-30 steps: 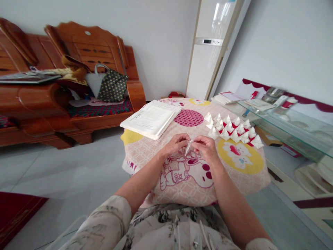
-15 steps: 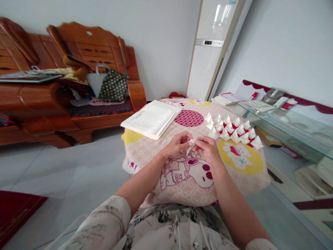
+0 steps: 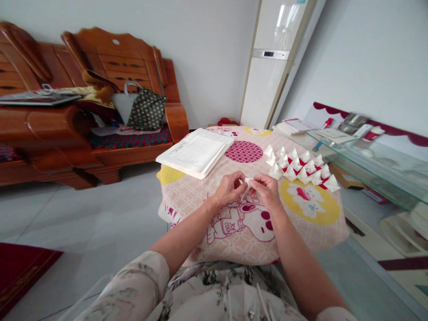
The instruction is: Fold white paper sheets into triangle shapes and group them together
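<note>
Between my two hands is a small folded piece of white paper (image 3: 248, 179), mostly covered by fingers. My left hand (image 3: 230, 188) pinches its left side, and my right hand (image 3: 265, 189) pinches the right side. Both hands hover over the patterned cloth (image 3: 195, 240) on the table, just above a printed cartoon dog. Beyond my right hand stand several pointed folded-paper pieces (image 3: 297, 167), lined up in rows with red showing among them. A stack of printed paper sheets (image 3: 197, 154) lies to the far left of my hands.
At the right is a glass-topped stand (image 3: 384, 160) holding a metal bowl (image 3: 354, 120) and papers. A wooden sofa (image 3: 133, 58) with bags on it stands at the left. Behind the table rises a tall white air conditioner (image 3: 267, 80). A dark red object (image 3: 23, 272) shows at lower left.
The paper's pointed end, which hung down between my hands, is now hidden or folded up. My fingers have drawn closer around the paper; the rows of folded pieces stay as they were.
</note>
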